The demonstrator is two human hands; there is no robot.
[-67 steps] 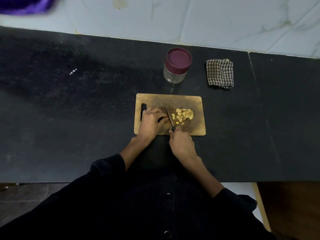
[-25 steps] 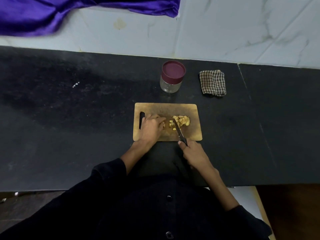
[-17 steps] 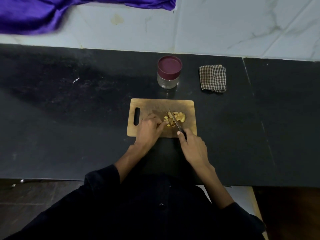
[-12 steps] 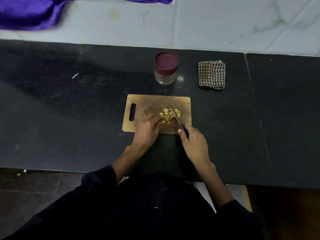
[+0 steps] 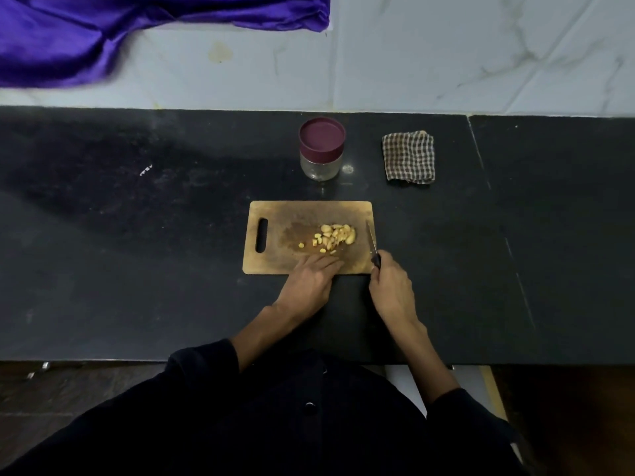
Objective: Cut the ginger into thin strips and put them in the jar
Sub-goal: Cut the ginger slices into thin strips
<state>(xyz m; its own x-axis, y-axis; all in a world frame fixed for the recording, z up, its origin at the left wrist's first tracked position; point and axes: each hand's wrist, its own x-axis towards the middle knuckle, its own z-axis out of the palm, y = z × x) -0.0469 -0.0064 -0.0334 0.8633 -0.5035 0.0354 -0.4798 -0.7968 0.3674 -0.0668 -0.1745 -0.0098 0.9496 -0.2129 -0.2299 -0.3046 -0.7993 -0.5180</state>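
A clear glass jar with a maroon lid (image 5: 321, 149) and a folded checked cloth (image 5: 409, 157) stand on the black stone bench (image 5: 137, 252) beyond the rectangular wooden cutting board (image 5: 275, 235); purple fabric (image 5: 103, 29) drapes the marble wall. Both forearms reach forward from dark sleeves. The left hand (image 5: 311, 281) rests fingers-flat on the board's near edge, just below the pile of pale yellow ginger pieces (image 5: 333, 238). The right hand (image 5: 390, 286) grips the dark-handled small knife (image 5: 372, 247), blade at the board's right edge, apart from the ginger.

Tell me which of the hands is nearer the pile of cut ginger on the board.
Left. The left hand rests on the cutting board just below the ginger pile, fingertips almost at its nearest pieces. The right hand grips the knife at the board's right edge, farther off.
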